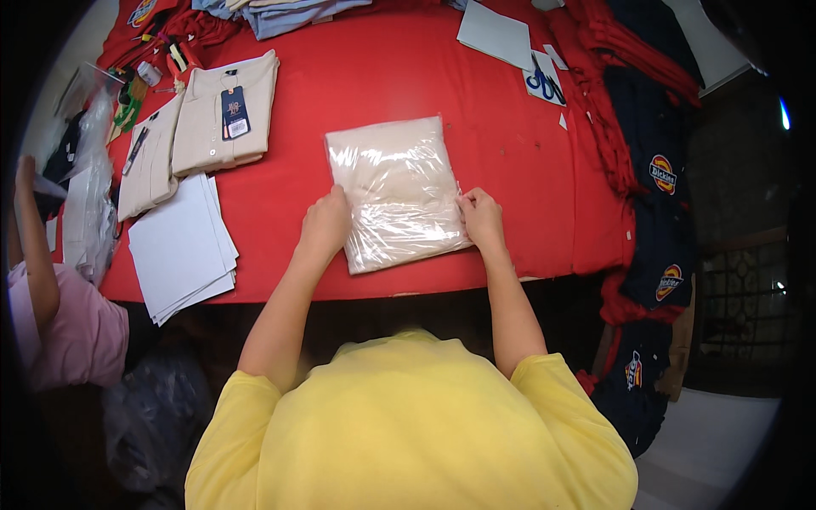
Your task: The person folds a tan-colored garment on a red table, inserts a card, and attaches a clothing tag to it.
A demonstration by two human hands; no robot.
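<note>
A folded cream garment in a clear plastic bag [395, 191] lies flat in front of me on the red-covered table [518, 221], slightly tilted. My left hand [328, 223] grips the bag's left edge, its fingers curled and partly hidden. At the right edge, my right hand [482, 219] pinches the plastic between thumb and fingers. The film is shiny and wrinkled over the cloth. To the left lies a folded cream shirt [204, 119] with a dark hang tag [235, 113] on its front, partly over another folded cream garment [140, 174].
White sheets [183, 242] overhang the near table edge at left. Blue-handled scissors [544, 83] lie far right beside white paper [493, 34]. Dark and red garments [650, 170] are piled along the right side. At left sits a person in pink [81, 327], near plastic bags [93, 183].
</note>
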